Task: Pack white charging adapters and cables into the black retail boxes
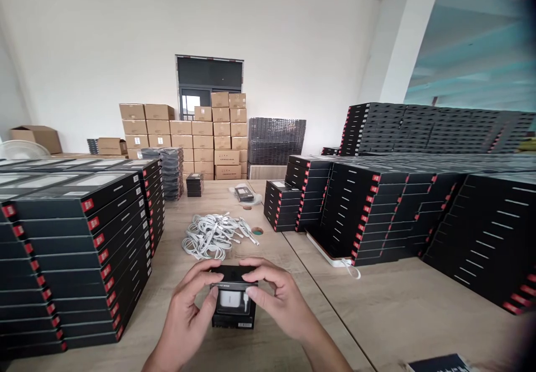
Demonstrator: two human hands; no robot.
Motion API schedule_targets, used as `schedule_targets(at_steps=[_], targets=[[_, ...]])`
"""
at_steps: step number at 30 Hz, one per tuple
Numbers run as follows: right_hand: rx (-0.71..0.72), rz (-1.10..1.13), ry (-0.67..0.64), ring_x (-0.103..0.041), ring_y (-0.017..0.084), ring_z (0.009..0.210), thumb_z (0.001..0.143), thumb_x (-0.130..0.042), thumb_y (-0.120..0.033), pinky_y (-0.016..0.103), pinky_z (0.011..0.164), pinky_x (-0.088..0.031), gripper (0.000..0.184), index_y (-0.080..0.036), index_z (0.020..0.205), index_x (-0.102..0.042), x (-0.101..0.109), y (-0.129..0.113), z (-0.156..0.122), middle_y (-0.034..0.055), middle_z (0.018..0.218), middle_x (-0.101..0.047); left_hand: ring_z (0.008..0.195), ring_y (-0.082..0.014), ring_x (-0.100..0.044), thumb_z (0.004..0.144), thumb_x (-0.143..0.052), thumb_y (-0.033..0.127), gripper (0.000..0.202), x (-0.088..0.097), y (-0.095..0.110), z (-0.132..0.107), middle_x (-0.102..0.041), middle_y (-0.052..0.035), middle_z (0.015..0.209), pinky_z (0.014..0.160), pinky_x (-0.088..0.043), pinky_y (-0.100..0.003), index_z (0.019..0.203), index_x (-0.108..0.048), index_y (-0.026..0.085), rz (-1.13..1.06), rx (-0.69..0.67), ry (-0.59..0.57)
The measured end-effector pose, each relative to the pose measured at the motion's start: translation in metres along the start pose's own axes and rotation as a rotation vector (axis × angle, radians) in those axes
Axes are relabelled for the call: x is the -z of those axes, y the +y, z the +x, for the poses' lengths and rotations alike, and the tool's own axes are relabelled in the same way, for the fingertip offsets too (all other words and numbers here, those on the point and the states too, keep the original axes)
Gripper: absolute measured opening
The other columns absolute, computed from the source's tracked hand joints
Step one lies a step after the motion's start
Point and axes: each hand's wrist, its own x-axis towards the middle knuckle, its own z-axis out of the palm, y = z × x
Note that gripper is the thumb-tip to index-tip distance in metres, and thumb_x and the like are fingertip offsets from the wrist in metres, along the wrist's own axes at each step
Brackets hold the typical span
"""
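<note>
In the head view, a small black box (233, 311) is held low on the wooden table (397, 305), just in front of the person. It is pinched from both sides: the left hand (188, 310) grips its left edge between thumb and fingers, and the right hand (280, 302) is curled over its upper right edge. A white insert (229, 299) is seen seated inside, so the box appears filled but not yet shut.

A loose heap of white cables (213, 235) is left lying just beyond it. Tall stacks of closed black boxes are ranged on the left (75, 249) and on the right (377, 210), which suggests that much is done already. How many remain cannot be told. Brown cartons (209, 137) are piled by the far wall.
</note>
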Motion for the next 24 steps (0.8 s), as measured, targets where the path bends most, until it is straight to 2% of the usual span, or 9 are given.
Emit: schedule_targets(at_steps=[3,5,7,8,11,16,20,22,24], targets=[[-0.049,0.02,0.072,-0.064,0.026,0.109,0.081,-0.071,-0.037,0.041,0.098,-0.048,0.018,-0.024,0.093,-0.078,-0.001,0.007,0.003,0.0102,0.115,-0.071,0.134,-0.0236,-0.044,0.092,-0.049,0.024,0.033,-0.007,-0.005,-0.001,-0.046,-0.0064,0.145,0.111,-0.038,-0.043,0.122,-0.059,0.03,-0.018,0.028,0.003],[-0.105,0.077,0.225,-0.066,0.027,0.105,0.077,-0.074,-0.042,0.041,0.095,-0.05,0.022,-0.024,0.09,-0.079,-0.002,0.016,0.006,0.0103,0.11,-0.073,0.139,-0.0244,-0.039,0.091,-0.05,0.025,0.055,-0.014,-0.007,-0.002,-0.031,-0.0074,0.156,0.111,-0.038,-0.043,0.143,-0.037,0.032,-0.059,0.079,0.001],[-0.184,0.193,0.393,-0.068,0.028,0.096,0.072,-0.077,-0.045,0.041,0.088,-0.053,0.028,-0.023,0.089,-0.079,0.0,0.026,0.007,0.0096,0.102,-0.076,0.139,-0.025,-0.039,0.089,-0.051,0.025,0.073,-0.022,-0.006,-0.005,-0.021,-0.0087,0.16,0.109,-0.041,-0.042,0.152,-0.015,0.032,-0.062,0.134,-0.012],[-0.226,0.274,0.46,-0.069,0.027,0.091,0.07,-0.079,-0.046,0.04,0.083,-0.054,0.031,-0.023,0.09,-0.078,0.001,0.031,0.008,0.0088,0.097,-0.076,0.138,-0.0256,-0.04,0.088,-0.053,0.025,0.076,-0.026,-0.006,-0.007,-0.02,-0.009,0.16,0.108,-0.042,-0.042,0.152,-0.012,0.032,-0.03,0.151,-0.015],[-0.299,0.515,0.562,-0.069,0.024,0.08,0.065,-0.083,-0.046,0.037,0.073,-0.055,0.036,-0.022,0.092,-0.077,0.005,0.043,0.008,0.0063,0.09,-0.077,0.141,-0.0288,-0.035,0.081,-0.06,0.025,0.081,-0.036,-0.001,-0.013,-0.022,-0.0085,0.159,0.109,-0.04,-0.044,0.151,-0.021,0.03,0.161,0.137,-0.021],[-0.296,0.667,0.568,-0.068,0.021,0.08,0.061,-0.086,-0.042,0.034,0.072,-0.055,0.035,-0.022,0.089,-0.078,0.002,0.046,0.006,0.0054,0.09,-0.077,0.139,-0.0362,-0.033,0.058,-0.077,0.023,0.102,-0.054,0.011,-0.015,-0.031,-0.0097,0.154,0.109,-0.033,-0.054,0.148,-0.028,0.03,0.53,0.037,-0.018],[-0.292,0.678,0.558,-0.069,0.022,0.083,0.061,-0.087,-0.041,0.034,0.074,-0.055,0.036,-0.022,0.091,-0.077,-0.005,0.04,0.008,0.0063,0.092,-0.078,0.134,-0.0367,-0.037,0.06,-0.07,0.012,0.096,-0.065,0.023,-0.019,-0.039,-0.0134,0.147,0.104,-0.033,-0.055,0.146,-0.032,0.027,0.706,0.055,0.121],[-0.321,0.668,0.497,-0.07,0.026,0.087,0.062,-0.085,-0.046,0.035,0.074,-0.056,0.039,-0.02,0.091,-0.077,-0.009,0.036,0.007,0.0089,0.094,-0.078,0.132,-0.0384,-0.04,0.06,-0.068,0.01,0.092,-0.062,0.025,-0.029,-0.04,-0.0148,0.146,0.102,-0.034,-0.056,0.145,-0.034,0.027,0.726,0.076,0.201],[-0.372,0.646,0.41,-0.071,0.03,0.092,0.065,-0.079,-0.055,0.037,0.072,-0.057,0.044,-0.018,0.088,-0.077,-0.012,0.031,0.004,0.0124,0.097,-0.077,0.131,-0.0418,-0.041,0.059,-0.07,0.012,0.093,-0.048,0.024,-0.049,-0.041,-0.0154,0.146,0.1,-0.035,-0.058,0.144,-0.037,0.03,0.711,0.087,0.246]])
